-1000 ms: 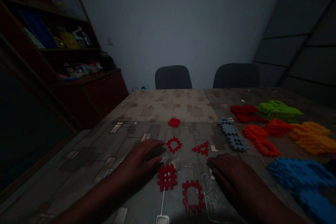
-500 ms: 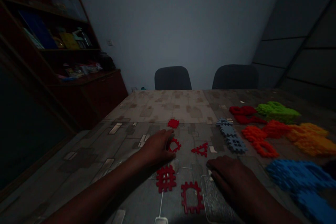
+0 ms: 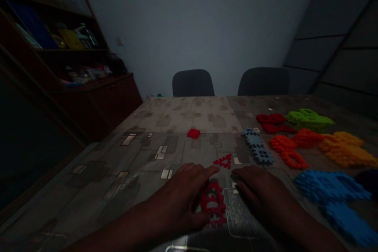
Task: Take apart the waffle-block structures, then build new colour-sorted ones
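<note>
My left hand [image 3: 184,193] curls round red interlocking toy pieces [image 3: 213,202] near the front of the table. Its thumb lies by their lower edge and its index finger stretches past the top. One piece seems to overlap a square frame, though the fingers hide part of them. A red triangular piece [image 3: 225,161] lies flat just beyond that index fingertip. To the right, my right hand [image 3: 258,187] rests on the table, loosely bent, with nothing visible in it. Farther off lies a small red square piece [image 3: 193,133].
Grey-blue pieces [image 3: 256,145] lie in a row right of centre. Beyond them are dark red [image 3: 271,120], green [image 3: 308,117], orange [image 3: 295,145], yellow [image 3: 345,147] and blue piles [image 3: 332,185]. Two chairs [image 3: 193,82] stand behind the table; a shelf cabinet [image 3: 97,82] is at left.
My left hand has come nearer and to the right, onto the red square frame. The red holed piece and window piece no longer lie separately in view. My right hand stays put.
</note>
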### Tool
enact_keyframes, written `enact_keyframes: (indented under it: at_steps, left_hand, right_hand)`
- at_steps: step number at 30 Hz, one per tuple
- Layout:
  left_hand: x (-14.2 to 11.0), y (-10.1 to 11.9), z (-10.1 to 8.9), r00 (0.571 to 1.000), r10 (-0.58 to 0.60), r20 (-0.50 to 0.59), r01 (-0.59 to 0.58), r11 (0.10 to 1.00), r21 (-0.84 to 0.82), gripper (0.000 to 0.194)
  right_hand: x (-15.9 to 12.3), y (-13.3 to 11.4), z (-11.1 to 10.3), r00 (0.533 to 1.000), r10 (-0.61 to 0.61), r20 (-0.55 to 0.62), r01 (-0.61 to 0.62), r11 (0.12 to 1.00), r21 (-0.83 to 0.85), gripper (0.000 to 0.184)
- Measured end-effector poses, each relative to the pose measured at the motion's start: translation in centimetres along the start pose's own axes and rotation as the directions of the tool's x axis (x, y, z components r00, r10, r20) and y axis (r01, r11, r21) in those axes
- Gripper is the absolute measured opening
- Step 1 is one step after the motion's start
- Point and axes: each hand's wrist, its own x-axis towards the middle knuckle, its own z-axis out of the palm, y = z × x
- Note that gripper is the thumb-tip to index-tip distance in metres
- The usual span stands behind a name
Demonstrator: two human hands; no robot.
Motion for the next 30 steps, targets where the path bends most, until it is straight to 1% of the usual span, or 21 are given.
enact_keyframes:
  at_steps: [3, 5, 8, 9, 11, 13, 14, 16, 18, 20, 22, 24, 27, 30]
  left_hand:
    - [-0.5, 0.5, 1.5, 0.999, 0.031, 0.036, -0.033, 0.998, 0.044, 0.089]
    - [-0.5, 0.5, 1.9, 0.998, 0.029, 0.057, -0.033, 0.997, 0.075, 0.092]
    - [-0.8, 0.3, 1.6, 0.998, 0.002, 0.065, -0.008, 0.995, 0.095, 0.099]
    - [-1.1, 0.1, 1.3, 0.998, -0.007, 0.057, 0.002, 0.996, 0.089, 0.097]
    - [-2.0, -0.7, 0.6, 0.999, -0.033, 0.028, 0.031, 0.997, 0.074, 0.087]
    - [-3.1, -2.1, 0.2, 0.997, -0.072, -0.041, 0.075, 0.995, 0.071, 0.079]
    - [-3.6, -3.0, 0.2, 0.992, -0.095, -0.085, 0.102, 0.992, 0.074, 0.078]
    - [-4.3, -4.6, 0.4, 0.981, -0.13, -0.146, 0.142, 0.987, 0.075, 0.079]
    - [-4.5, -5.6, 0.8, 0.975, -0.157, -0.156, 0.17, 0.983, 0.076, 0.081]
    - [-4.2, -5.9, 1.3, 0.976, -0.167, -0.139, 0.181, 0.98, 0.089, 0.085]
    - [-3.8, -5.8, 1.6, 0.979, -0.153, -0.135, 0.167, 0.98, 0.105, 0.087]
    - [-3.5, -5.7, 1.9, 0.981, -0.122, -0.15, 0.139, 0.984, 0.111, 0.084]
    - [-3.6, -5.9, 2.3, 0.978, -0.086, -0.192, 0.11, 0.987, 0.117, 0.079]
    - [-3.6, -6.3, 2.6, 0.975, -0.062, -0.215, 0.093, 0.986, 0.139, 0.079]
  right_hand:
    - [0.0, 0.1, 0.1, 1.0, -0.01, -0.009, 0.009, 1.0, -0.004, 0.028]
    - [0.0, 0.1, 0.2, 1.0, -0.02, -0.015, 0.02, 1.0, 0.012, 0.028]
    - [0.0, 0.2, 0.2, 1.0, -0.018, 0.002, 0.018, 0.999, 0.035, 0.029]
    - [0.0, 0.2, 0.1, 1.0, -0.017, 0.011, 0.017, 0.999, 0.043, 0.029]
    - [-0.1, 0.0, 0.2, 0.999, -0.035, 0.028, 0.033, 0.997, 0.07, 0.03]
    - [-0.1, -0.4, 0.4, 0.995, -0.095, 0.044, 0.089, 0.988, 0.123, 0.031]
    - [-0.1, -0.7, 0.7, 0.989, -0.135, 0.056, 0.125, 0.979, 0.162, 0.036]
    - [-0.1, -1.4, 1.4, 0.973, -0.216, 0.084, 0.19, 0.951, 0.246, 0.056]
    - [0.0, -2.0, 2.4, 0.956, -0.268, 0.119, 0.22, 0.925, 0.31, 0.075]
    - [0.0, -2.3, 3.4, 0.95, -0.281, 0.14, 0.224, 0.92, 0.323, 0.085]
    - [0.1, -2.5, 4.1, 0.95, -0.271, 0.156, 0.215, 0.929, 0.302, 0.09]
    - [0.1, -2.5, 4.4, 0.948, -0.264, 0.18, 0.207, 0.937, 0.281, 0.09]
    - [0.1, -2.8, 4.1, 0.936, -0.265, 0.233, 0.2, 0.942, 0.269, 0.087]
    - [0.1, -3.2, 3.6, 0.932, -0.258, 0.255, 0.191, 0.947, 0.258, 0.087]
